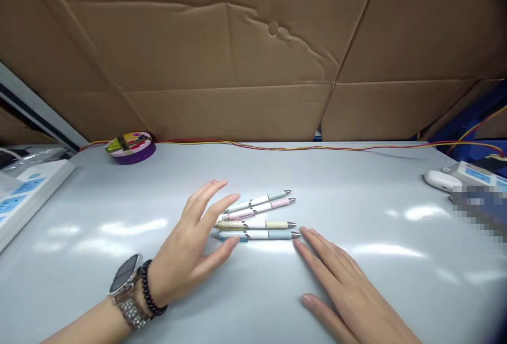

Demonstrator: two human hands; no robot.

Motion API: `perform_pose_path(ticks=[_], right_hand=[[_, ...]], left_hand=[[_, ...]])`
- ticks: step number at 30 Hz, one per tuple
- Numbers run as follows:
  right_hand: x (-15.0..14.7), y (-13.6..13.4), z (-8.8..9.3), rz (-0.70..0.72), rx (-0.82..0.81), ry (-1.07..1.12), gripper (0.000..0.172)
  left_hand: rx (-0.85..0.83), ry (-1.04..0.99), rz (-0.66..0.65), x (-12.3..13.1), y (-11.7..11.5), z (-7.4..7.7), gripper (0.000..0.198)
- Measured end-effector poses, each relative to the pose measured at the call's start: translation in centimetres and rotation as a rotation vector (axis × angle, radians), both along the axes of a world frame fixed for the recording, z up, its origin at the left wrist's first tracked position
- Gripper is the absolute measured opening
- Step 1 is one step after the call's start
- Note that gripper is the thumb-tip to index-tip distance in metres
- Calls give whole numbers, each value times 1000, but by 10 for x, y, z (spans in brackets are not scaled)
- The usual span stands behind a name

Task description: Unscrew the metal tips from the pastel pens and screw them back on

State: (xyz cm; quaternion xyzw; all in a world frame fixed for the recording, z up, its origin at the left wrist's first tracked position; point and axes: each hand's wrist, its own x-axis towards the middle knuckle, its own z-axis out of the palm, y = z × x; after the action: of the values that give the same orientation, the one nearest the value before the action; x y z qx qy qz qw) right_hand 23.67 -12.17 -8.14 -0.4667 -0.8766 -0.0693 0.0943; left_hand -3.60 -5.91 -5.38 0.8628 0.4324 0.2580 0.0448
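Note:
Several click pens lie side by side on the table, tips to the right: a green and white pen [259, 201] at the back, a pink and white pen [261, 209], a yellow and white pen [257, 225], and a blue and white pen [259, 235] in front. My left hand [194, 241], fingers apart, is over their left ends and hides part of them; whether it touches them I cannot tell. My right hand [340, 280] is open beside the tips, its fingertips close to the blue pen's point. Neither hand grips anything.
On the grey-white table [119, 196] sits a round purple box [134, 151] at the back left. Power strips [29, 191] stand at both sides. A white earbud case [442, 180] is at right. Thin red and yellow wires [277, 148] run along the cardboard wall [222, 59].

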Motion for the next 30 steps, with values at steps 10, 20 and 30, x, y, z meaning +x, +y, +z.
perform_pose_path(ticks=[10, 20, 30], right_hand=[[1, -1, -8, -14, -30, 58, 60], [0, 0, -3, -11, 23, 10, 56], [-1, -1, -1, -26, 3, 9, 55]], left_hand=[[-230, 353, -180, -1, 8, -17, 60], [-198, 230, -21, -1, 13, -21, 43], [-102, 157, 27, -5, 21, -14, 23]])
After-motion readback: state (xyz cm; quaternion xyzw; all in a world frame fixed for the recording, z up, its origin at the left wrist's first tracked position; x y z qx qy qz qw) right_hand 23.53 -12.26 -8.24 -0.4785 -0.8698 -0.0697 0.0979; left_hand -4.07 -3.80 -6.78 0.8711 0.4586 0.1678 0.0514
